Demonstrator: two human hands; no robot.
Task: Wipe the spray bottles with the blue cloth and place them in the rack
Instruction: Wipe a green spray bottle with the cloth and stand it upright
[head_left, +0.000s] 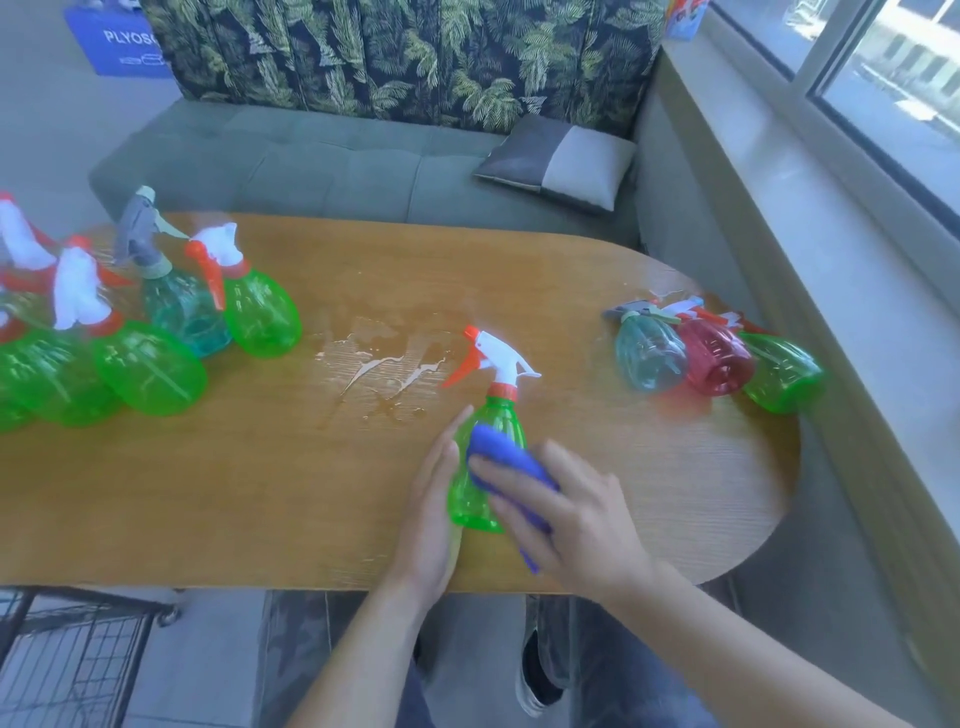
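A green spray bottle with a white and orange trigger head stands near the table's front edge. My left hand rests flat against its left side with the fingers straight. My right hand holds the blue cloth against the bottle's front, fingers laid over the cloth; the thumb is hidden. One end of the cloth pokes out below my palm. Several green bottles and a teal one stand at the table's left. A black wire rack sits on the floor at the lower left.
A teal, a red and a green bottle lie side by side at the table's right end. A water puddle spreads on the wooden table. Behind it are a green sofa with a cushion, and a window ledge at right.
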